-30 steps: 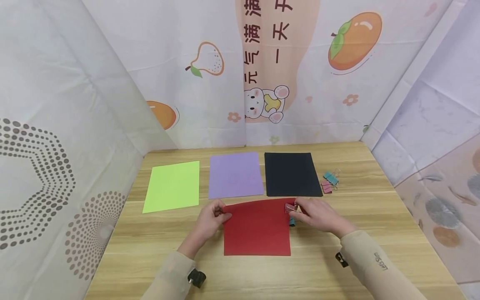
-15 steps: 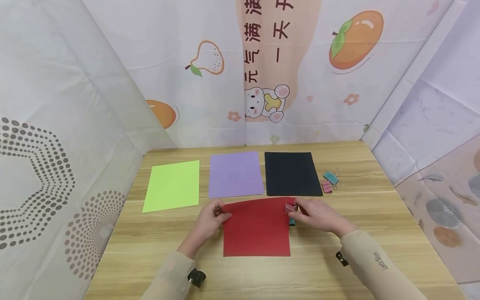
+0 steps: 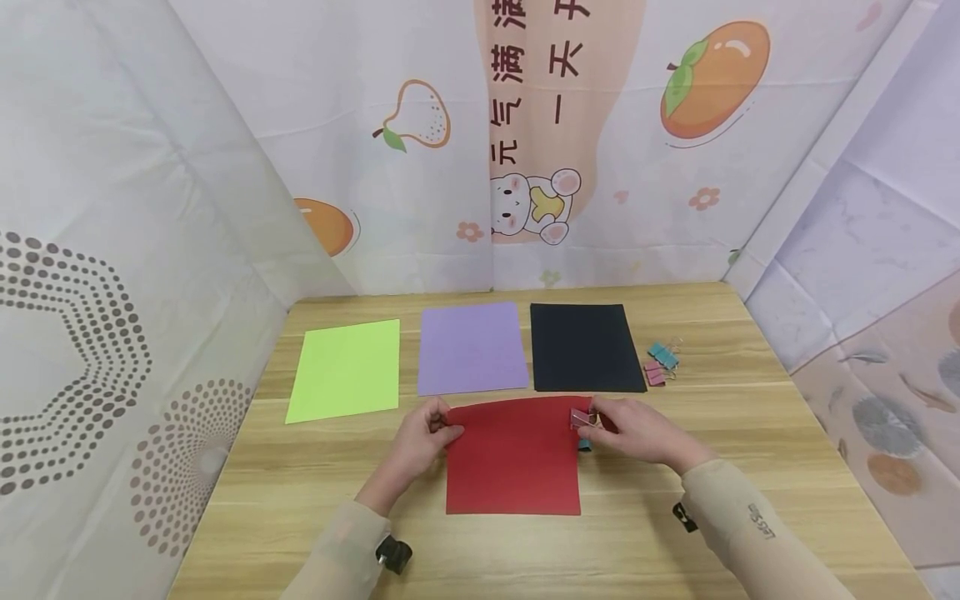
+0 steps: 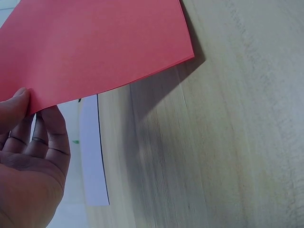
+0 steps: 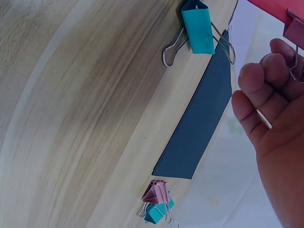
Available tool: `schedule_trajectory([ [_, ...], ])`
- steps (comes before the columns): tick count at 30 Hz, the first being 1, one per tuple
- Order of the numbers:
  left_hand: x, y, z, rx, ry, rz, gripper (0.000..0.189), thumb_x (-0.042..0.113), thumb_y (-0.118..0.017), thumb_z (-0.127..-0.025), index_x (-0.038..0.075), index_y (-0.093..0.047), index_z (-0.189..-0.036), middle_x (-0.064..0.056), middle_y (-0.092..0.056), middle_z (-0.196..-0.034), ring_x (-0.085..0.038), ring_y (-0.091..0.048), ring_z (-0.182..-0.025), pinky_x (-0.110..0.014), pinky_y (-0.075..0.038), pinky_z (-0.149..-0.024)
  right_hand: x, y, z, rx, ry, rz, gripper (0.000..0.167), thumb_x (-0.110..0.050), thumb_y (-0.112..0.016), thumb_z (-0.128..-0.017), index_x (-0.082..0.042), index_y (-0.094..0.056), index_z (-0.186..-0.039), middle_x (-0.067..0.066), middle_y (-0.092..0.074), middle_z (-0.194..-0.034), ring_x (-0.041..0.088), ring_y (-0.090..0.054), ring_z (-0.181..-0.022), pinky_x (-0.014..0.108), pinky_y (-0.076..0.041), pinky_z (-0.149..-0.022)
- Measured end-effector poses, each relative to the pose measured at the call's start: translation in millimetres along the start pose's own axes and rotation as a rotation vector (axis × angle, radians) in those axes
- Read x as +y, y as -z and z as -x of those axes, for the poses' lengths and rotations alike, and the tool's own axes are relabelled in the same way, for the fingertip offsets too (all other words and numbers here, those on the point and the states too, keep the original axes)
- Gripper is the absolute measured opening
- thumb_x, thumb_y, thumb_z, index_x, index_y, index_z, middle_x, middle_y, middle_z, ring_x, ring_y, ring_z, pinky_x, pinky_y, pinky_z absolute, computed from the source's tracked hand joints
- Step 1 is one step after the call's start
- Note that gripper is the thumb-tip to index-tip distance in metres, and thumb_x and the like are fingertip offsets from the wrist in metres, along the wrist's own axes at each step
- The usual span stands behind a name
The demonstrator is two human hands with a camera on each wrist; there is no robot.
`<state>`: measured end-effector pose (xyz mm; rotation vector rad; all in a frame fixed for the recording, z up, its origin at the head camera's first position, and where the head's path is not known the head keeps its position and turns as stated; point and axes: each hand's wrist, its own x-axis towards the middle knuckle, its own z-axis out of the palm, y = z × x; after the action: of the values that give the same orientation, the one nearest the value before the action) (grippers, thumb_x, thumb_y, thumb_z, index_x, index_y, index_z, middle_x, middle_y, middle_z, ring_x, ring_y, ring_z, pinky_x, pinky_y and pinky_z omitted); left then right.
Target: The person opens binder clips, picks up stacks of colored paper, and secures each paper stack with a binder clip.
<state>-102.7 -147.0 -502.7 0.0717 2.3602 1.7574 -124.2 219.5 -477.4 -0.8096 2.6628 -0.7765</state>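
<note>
A red sheet of paper (image 3: pixel 513 462) is raised off the table at its far edge. My left hand (image 3: pixel 420 437) pinches its far left corner, thumb on top and fingers beneath, as the left wrist view shows. At the far right corner a pink binder clip (image 3: pixel 581 418) grips the paper. My right hand (image 3: pixel 633 427) holds this clip by its wire handles. In the right wrist view the clip (image 5: pixel 295 31) bites the paper's edge, with the fingertips close by. A teal binder clip (image 5: pixel 198 28) lies on the table below that corner, partly hidden by the paper in the head view.
On the wooden table (image 3: pixel 315 500), a lime green sheet (image 3: pixel 347 371), a purple sheet (image 3: pixel 472 348) and a black sheet (image 3: pixel 587 347) lie in a row behind the hands. Right of the black one sit another teal clip (image 3: pixel 663 355) and a pink clip (image 3: pixel 655 374). A printed curtain (image 3: pixel 420 208) hangs behind.
</note>
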Motion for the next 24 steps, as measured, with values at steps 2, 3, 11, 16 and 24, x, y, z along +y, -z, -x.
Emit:
schedule_trajectory([
  [2, 0.3, 0.1, 0.0, -0.002, 0.006, -0.004, 0.021, -0.008, -0.071, -0.089, 0.005, -0.054, -0.086, 0.0, -0.056, -0.069, -0.011, -0.049, -0.063, -0.02, -0.041, -0.056, 0.9, 0.2, 0.3, -0.004, -0.003, -0.006, 0.029, -0.046, -0.067, -0.097, -0.019, -0.057, -0.095, -0.011, -0.052, -0.069, 0.001, -0.045, -0.057, 0.022, -0.04, -0.056],
  [3, 0.3, 0.1, -0.1, -0.003, 0.007, -0.004, 0.021, -0.007, -0.071, -0.089, 0.005, -0.054, -0.086, 0.0, -0.055, -0.068, -0.012, -0.049, -0.063, -0.02, -0.041, -0.056, 1.2, 0.3, 0.5, -0.005, -0.006, -0.009, 0.03, -0.046, -0.068, -0.097, -0.019, -0.057, -0.096, -0.011, -0.052, -0.069, 0.001, -0.045, -0.057, 0.022, -0.04, -0.055],
  [11, -0.6, -0.1, -0.2, -0.009, 0.007, 0.011, 0.021, -0.007, -0.071, -0.09, 0.004, -0.054, -0.086, -0.001, -0.055, -0.069, -0.013, -0.051, -0.062, -0.02, -0.043, -0.056, 3.0, -0.2, 1.0, -0.001, -0.024, -0.006, 0.032, -0.048, -0.069, -0.095, -0.018, -0.057, -0.098, -0.011, -0.051, -0.067, 0.002, -0.044, -0.056, 0.023, -0.04, -0.055],
  [16, -2.6, 0.0, -0.8, -0.013, 0.0, 0.013, 0.019, -0.007, -0.071, -0.09, 0.003, -0.055, -0.087, -0.003, -0.062, -0.074, -0.015, -0.053, -0.064, -0.021, -0.044, -0.058, 3.9, -0.2, 1.8, 0.005, -0.022, -0.015, 0.033, -0.048, -0.07, -0.095, -0.018, -0.058, -0.101, -0.011, -0.05, -0.065, 0.002, -0.043, -0.055, 0.023, -0.04, -0.055],
  [24, -1.6, 0.3, -0.7, -0.012, 0.001, 0.027, 0.018, -0.007, -0.072, -0.089, 0.002, -0.056, -0.087, -0.005, -0.063, -0.075, -0.014, -0.054, -0.064, -0.021, -0.044, -0.059, 5.5, 0.7, 3.2, 0.019, -0.021, -0.017, 0.036, -0.05, -0.07, -0.093, -0.018, -0.059, -0.103, -0.013, -0.048, -0.065, 0.001, -0.043, -0.056, 0.023, -0.039, -0.055],
])
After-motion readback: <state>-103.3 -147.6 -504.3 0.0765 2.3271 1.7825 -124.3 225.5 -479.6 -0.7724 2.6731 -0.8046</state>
